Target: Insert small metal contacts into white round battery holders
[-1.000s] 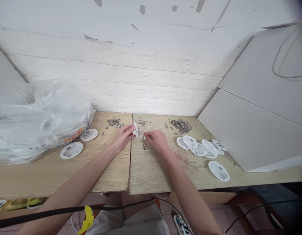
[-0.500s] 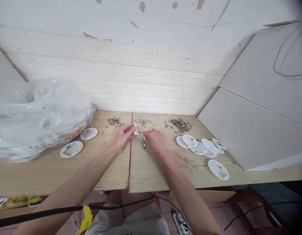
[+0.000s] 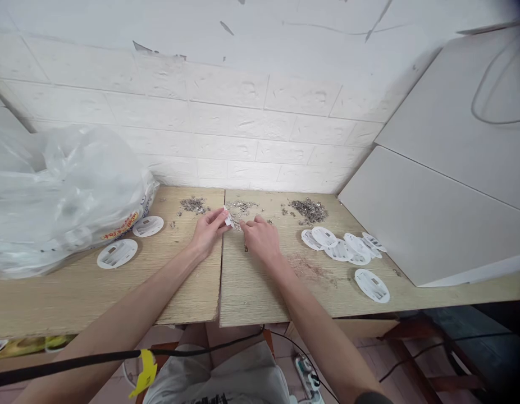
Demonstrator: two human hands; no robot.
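Note:
My left hand [image 3: 206, 231] pinches a small white plastic piece [image 3: 228, 217] between thumb and fingers, just above the table seam. My right hand [image 3: 260, 238] is closed round a slim metal tool [image 3: 245, 247]; only its lower end shows below the fingers, and its kind is hard to make out. The right fingertips are close to the white piece, where a thin tip seems to reach toward it. Behind the hands lies a scatter of tiny shiny metal parts [image 3: 242, 207]. A pile of small metal parts [image 3: 194, 205] is behind my left hand, and a larger pile [image 3: 309, 211] sits to the right.
Several round white plastic discs [image 3: 338, 250] overlap at the right, with one disc [image 3: 372, 285] nearer the edge. Two more discs lie by a big plastic bag [image 3: 66, 196] at the left. A grey-white panel [image 3: 445, 219] borders the right; a black cable [image 3: 95, 356] crosses in front.
The camera view has shifted slightly. My right hand has turned a little, so less of the metal tool shows below it. The white piece has tilted in my left fingers.

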